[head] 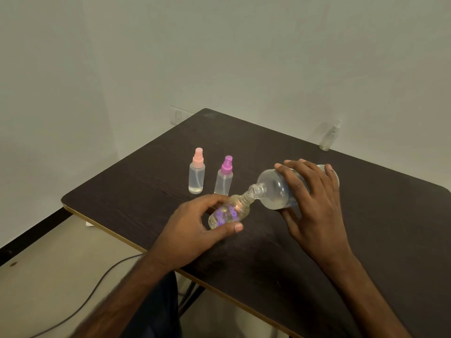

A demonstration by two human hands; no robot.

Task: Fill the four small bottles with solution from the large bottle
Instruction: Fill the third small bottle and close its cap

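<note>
Tabletop (380,223): pink sprayer (196,173), purple sprayer (224,178), perhaps bottle (329,138)

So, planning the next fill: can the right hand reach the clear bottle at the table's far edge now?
Probably not yet: the right hand grips the large bottle, though nothing stands between it and the clear bottle.

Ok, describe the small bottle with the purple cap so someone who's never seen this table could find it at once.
On the dark table, two small capped spray bottles stand upright side by side just beyond the left hand. The purple-capped bottle is the right one of the pair; its neighbour, the pink-capped bottle, has a pale pink top.
</note>
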